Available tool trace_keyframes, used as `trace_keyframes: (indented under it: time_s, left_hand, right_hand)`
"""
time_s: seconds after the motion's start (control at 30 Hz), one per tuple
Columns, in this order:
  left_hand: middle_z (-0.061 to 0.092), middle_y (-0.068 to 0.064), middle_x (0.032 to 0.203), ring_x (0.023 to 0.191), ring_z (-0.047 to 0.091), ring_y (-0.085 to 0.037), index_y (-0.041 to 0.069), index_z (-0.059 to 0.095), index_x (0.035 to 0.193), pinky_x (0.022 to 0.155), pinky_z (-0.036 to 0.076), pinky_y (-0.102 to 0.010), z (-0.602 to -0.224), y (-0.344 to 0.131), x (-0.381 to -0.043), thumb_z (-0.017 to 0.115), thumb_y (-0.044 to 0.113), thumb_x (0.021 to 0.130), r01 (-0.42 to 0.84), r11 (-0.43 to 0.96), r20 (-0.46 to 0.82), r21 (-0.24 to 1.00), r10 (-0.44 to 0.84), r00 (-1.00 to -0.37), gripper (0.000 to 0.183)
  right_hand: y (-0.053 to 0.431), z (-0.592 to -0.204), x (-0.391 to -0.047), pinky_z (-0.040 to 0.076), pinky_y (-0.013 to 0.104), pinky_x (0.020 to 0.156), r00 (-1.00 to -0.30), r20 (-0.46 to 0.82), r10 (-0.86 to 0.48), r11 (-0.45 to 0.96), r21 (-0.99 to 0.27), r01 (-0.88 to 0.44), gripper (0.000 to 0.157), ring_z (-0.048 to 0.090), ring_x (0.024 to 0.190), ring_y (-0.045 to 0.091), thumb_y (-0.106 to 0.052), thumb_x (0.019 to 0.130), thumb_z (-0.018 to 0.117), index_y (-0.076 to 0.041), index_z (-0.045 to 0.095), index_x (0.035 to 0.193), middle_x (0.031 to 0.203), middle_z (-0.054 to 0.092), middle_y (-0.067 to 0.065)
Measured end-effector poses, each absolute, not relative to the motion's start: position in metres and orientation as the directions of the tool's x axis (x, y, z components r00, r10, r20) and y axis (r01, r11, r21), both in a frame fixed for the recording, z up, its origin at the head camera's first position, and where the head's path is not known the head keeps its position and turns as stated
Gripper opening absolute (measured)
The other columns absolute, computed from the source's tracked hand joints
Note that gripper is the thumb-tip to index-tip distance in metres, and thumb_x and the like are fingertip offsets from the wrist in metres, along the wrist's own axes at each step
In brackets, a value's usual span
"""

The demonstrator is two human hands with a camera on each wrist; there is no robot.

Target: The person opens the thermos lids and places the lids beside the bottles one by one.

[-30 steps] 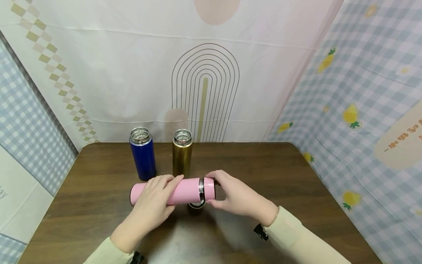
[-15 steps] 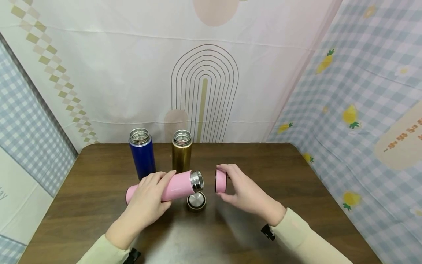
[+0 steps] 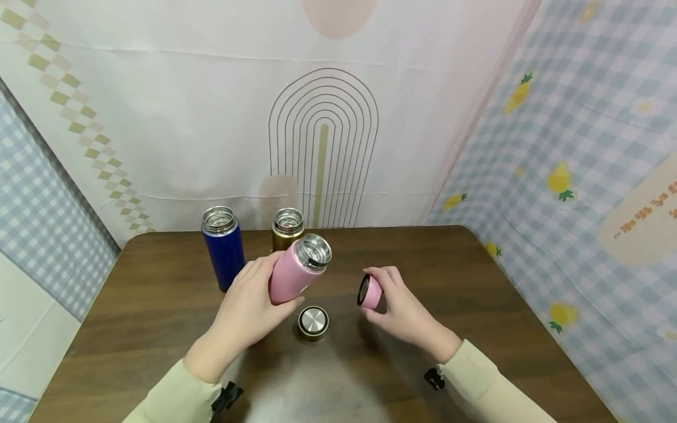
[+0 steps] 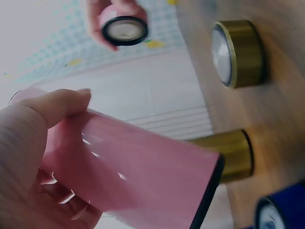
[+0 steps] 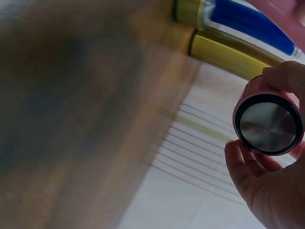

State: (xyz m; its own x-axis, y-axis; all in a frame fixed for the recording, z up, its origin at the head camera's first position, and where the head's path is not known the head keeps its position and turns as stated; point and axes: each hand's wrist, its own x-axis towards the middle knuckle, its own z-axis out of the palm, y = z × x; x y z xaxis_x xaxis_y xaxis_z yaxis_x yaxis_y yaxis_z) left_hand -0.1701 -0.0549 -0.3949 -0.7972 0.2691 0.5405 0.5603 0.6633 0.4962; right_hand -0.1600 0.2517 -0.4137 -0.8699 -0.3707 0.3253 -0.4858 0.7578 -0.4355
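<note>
My left hand [image 3: 254, 305] grips a pink thermos bottle [image 3: 296, 273], tilted with its bare metal mouth up and to the right. The left wrist view shows the thumb and fingers wrapped round its pink body [image 4: 128, 162]. To the right, my right hand [image 3: 399, 311] pinches the pink lid [image 3: 372, 292] between thumb and fingers, apart from the bottle. In the right wrist view the pink lid [image 5: 268, 125] shows its black rim and metallic disc. On the table between the hands lies a gold lid [image 3: 313, 322], its silver disc facing up.
A blue thermos bottle [image 3: 223, 249] stands lidless at the back left of the wooden table [image 3: 439, 258]. Beside it a gold thermos bottle [image 3: 288, 226], also lidless, is partly hidden by the pink one. Patterned cloth [image 3: 211, 117] hangs behind the table and along its sides.
The pink lid has come off the bottle and moved right with my right hand. My left hand has tilted the pink bottle from lying level to mouth up, uncovering the gold lid.
</note>
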Motion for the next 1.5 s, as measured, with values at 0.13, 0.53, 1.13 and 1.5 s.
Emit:
trace_keyframes:
  time_s: [0.13, 0.53, 1.13, 1.5]
  left_hand:
    - [0.059, -0.005, 0.117, 0.103, 0.054, -0.022, 0.010, 0.048, 0.133, 0.089, 0.045, -0.041, -0.385, -0.039, -0.174, 0.086, 0.041, 0.067, 0.561, 0.625, 0.541, 0.543, 0.252, -0.803, 0.082]
    - [0.056, 0.003, 0.115, 0.104, 0.056, -0.015, 0.016, 0.044, 0.133, 0.089, 0.048, -0.041, -0.389, 0.013, -0.207, 0.082, 0.051, 0.070, 0.394, 0.445, 0.371, 0.804, 0.141, -0.918, 0.081]
    - [0.046, -0.008, 0.123, 0.111, 0.051, -0.023, 0.006, 0.042, 0.136, 0.098, 0.042, -0.043, -0.437, 0.034, -0.240, 0.086, 0.033, 0.071, 0.376, 0.467, 0.305, 0.800, 0.223, -0.926, 0.084]
    - [0.057, -0.006, 0.120, 0.108, 0.057, -0.022, 0.009, 0.047, 0.134, 0.093, 0.046, -0.042, -0.440, 0.045, -0.261, 0.088, 0.032, 0.069, 0.328, 0.476, 0.243, 0.816, 0.234, -0.942, 0.080]
  right_hand:
    - [0.257, -0.427, -0.159, 0.048, 0.033, 0.087, -0.903, 0.308, -0.299, 0.778, -0.469, -0.418, 0.070, 0.051, 0.102, 0.014, -0.019, 0.075, 0.081, -0.009, 0.045, 0.134, 0.120, 0.043, 0.007]
    - [0.256, -0.453, -0.161, 0.047, 0.032, 0.087, -0.950, 0.201, -0.239, 0.740, -0.596, -0.312, 0.066, 0.053, 0.100, 0.011, -0.024, 0.074, 0.084, -0.005, 0.047, 0.126, 0.115, 0.051, 0.002]
    - [0.247, -0.469, -0.164, 0.047, 0.034, 0.089, -0.943, 0.078, -0.325, 0.735, -0.606, -0.304, 0.062, 0.056, 0.102, 0.010, -0.033, 0.076, 0.082, -0.010, 0.048, 0.123, 0.114, 0.054, 0.000]
    - [0.249, -0.476, -0.175, 0.046, 0.039, 0.091, -0.910, 0.092, -0.404, 0.813, -0.419, -0.403, 0.060, 0.054, 0.103, 0.020, -0.027, 0.075, 0.083, -0.003, 0.055, 0.122, 0.110, 0.057, 0.005]
